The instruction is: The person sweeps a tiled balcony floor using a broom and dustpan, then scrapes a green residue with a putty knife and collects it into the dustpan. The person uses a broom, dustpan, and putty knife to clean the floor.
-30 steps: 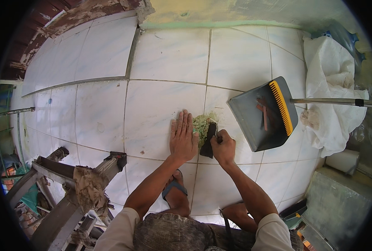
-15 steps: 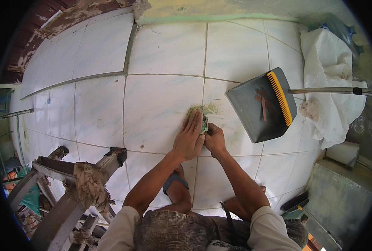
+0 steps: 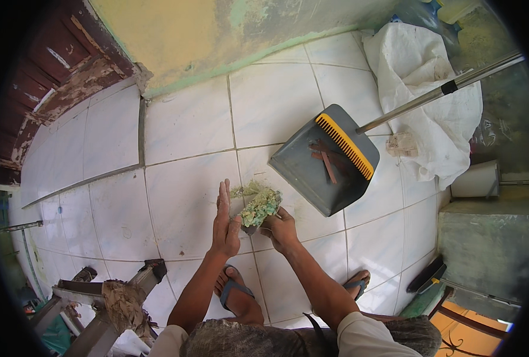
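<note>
In front of me a heap of pale green and yellowish flakes (image 3: 261,208) lies on a thin grey piece whose dark edge shows below it. My right hand (image 3: 281,229) grips this piece at its right side, fingers curled; its exact kind is hidden under the flakes. My left hand (image 3: 223,221) stands upright at the left of the heap, fingers straight and palm turned toward it, holding nothing. A grey dustpan (image 3: 300,160) with a yellow toothed strip rests on the tiles, beyond and right of my hands. Several thin reddish-brown strips (image 3: 326,162) lie in it.
The dustpan's metal handle (image 3: 425,101) slants over a white sack (image 3: 413,65) at the right. A metal frame wrapped with brown cloth (image 3: 124,304) stands near left. At the near right a black brush head (image 3: 426,275) sits by a ledge. A painted wall (image 3: 187,41) bounds the far side.
The flakes, earlier pressed to the floor under my left hand, are now gathered and raised on the grey piece in my right hand. My left hand has moved aside; the view has shifted.
</note>
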